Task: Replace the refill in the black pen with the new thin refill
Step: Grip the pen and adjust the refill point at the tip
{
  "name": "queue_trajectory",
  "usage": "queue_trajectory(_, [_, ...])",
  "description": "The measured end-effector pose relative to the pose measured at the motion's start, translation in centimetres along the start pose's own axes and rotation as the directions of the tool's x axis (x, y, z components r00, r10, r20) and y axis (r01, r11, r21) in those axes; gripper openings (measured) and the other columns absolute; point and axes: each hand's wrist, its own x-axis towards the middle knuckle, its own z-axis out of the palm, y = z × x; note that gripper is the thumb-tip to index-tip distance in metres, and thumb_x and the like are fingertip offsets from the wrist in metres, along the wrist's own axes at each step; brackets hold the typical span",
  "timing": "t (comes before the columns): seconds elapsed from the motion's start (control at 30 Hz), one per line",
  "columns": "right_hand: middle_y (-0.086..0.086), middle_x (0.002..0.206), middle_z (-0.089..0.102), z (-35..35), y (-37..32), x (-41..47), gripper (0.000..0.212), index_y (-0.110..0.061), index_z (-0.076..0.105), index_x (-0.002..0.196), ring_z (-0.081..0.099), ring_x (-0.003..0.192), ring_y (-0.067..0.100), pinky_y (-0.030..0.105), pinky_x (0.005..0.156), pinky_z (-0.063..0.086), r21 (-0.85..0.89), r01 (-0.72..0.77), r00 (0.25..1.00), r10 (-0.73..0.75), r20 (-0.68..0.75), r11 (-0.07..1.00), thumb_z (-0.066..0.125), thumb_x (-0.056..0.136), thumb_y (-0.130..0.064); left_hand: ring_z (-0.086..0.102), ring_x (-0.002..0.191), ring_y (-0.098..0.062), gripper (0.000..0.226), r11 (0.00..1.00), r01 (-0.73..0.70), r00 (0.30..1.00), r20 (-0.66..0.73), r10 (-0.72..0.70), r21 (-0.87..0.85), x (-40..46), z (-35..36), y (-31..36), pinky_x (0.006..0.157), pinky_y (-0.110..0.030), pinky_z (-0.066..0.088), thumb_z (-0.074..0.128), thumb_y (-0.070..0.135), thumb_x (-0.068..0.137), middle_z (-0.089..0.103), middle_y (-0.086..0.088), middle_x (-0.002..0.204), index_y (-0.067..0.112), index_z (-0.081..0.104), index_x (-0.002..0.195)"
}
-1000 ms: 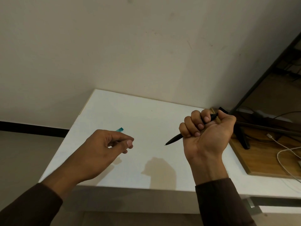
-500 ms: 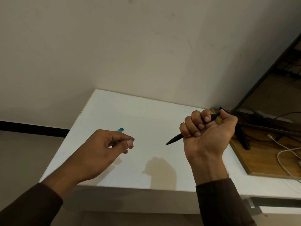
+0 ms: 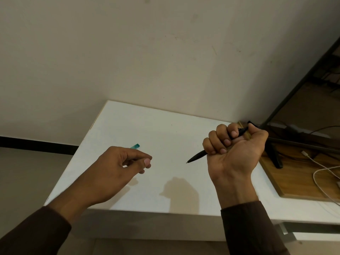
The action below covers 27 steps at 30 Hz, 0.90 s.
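My right hand (image 3: 233, 151) is a fist around the black pen (image 3: 197, 157), held above the white table (image 3: 165, 129). The pen's tip points left and down, and my thumb lies over its top end. My left hand (image 3: 119, 168) hovers over the left part of the table with thumb and forefinger pinched together. A short teal end (image 3: 135, 146) of a thin object sticks out behind the knuckles. The hand hides the rest of it, so I cannot tell whether the fingers hold it or it lies on the table.
A wooden board (image 3: 301, 181) lies to the right with a black monitor stand (image 3: 274, 155) and a white cable (image 3: 322, 172) on it. The wall runs close behind the table. The table's left edge drops to the floor.
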Motion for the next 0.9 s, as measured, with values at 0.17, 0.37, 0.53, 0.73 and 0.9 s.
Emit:
queue_trajectory(0.17, [-0.002, 0.052, 0.025, 0.10, 0.07, -0.11, 0.044, -0.016, 0.037, 0.059, 0.016, 0.043, 0.012, 0.025, 0.043, 0.019, 0.003, 0.006, 1.000, -0.006, 0.004, 1.000, 0.032, 0.095, -0.041, 0.076, 0.088, 0.001, 0.018, 1.000, -0.001, 1.000, 0.000, 0.001, 0.023, 0.14, -0.03, -0.58, 0.098, -0.041, 0.058, 0.066, 0.040, 0.091, 0.079, 0.026, 0.098, 0.034, 0.082, 0.097])
queue_trajectory(0.37, [-0.002, 0.053, 0.025, 0.13, 0.08, -0.21, 0.044, -0.016, 0.037, 0.059, 0.016, 0.043, 0.012, 0.024, 0.042, 0.019, -0.006, 0.004, 1.000, -0.004, -0.002, 1.000, 0.033, 0.095, -0.041, 0.076, 0.088, 0.002, 0.036, 1.000, -0.014, 1.000, 0.005, 0.014, 0.008, -0.15, 0.00, -0.37, 0.097, -0.040, 0.059, 0.061, 0.058, 0.077, 0.079, 0.028, 0.098, 0.036, 0.081, 0.096])
queue_trajectory(0.53, [-0.002, 0.053, 0.024, 0.16, -0.01, -0.28, 0.043, -0.016, 0.036, 0.059, 0.016, 0.043, 0.012, 0.024, 0.042, 0.020, -0.008, 0.005, 1.000, -0.005, 0.001, 1.000, 0.032, 0.095, -0.040, 0.076, 0.089, 0.003, 0.034, 1.000, -0.005, 1.000, 0.011, 0.005, 0.010, -0.07, -0.04, -0.35, 0.097, -0.040, 0.059, 0.061, 0.056, 0.080, 0.079, 0.028, 0.099, 0.036, 0.082, 0.097])
queue_trajectory(0.73, [-0.002, 0.053, 0.025, 0.17, 0.02, -0.33, 0.043, -0.016, 0.037, 0.059, 0.016, 0.043, 0.012, 0.024, 0.042, 0.019, -0.008, 0.006, 1.000, -0.006, 0.003, 1.000, 0.033, 0.095, -0.041, 0.076, 0.089, 0.002, 0.026, 1.000, -0.005, 1.000, 0.015, 0.004, 0.019, -0.19, -0.07, -0.40, 0.095, -0.040, 0.059, 0.065, 0.051, 0.086, 0.079, 0.027, 0.099, 0.035, 0.082, 0.097])
queue_trajectory(0.9, [-0.002, 0.053, 0.024, 0.21, 0.11, -0.36, 0.042, -0.016, 0.036, 0.060, 0.016, 0.043, 0.013, 0.025, 0.042, 0.019, -0.024, 0.006, 1.000, -0.006, 0.004, 1.000, 0.033, 0.094, -0.040, 0.075, 0.089, 0.003, 0.032, 1.000, 0.001, 1.000, 0.021, -0.002, 0.015, -0.38, -0.07, -0.13, 0.096, -0.039, 0.059, 0.062, 0.056, 0.082, 0.079, 0.026, 0.097, 0.037, 0.081, 0.099])
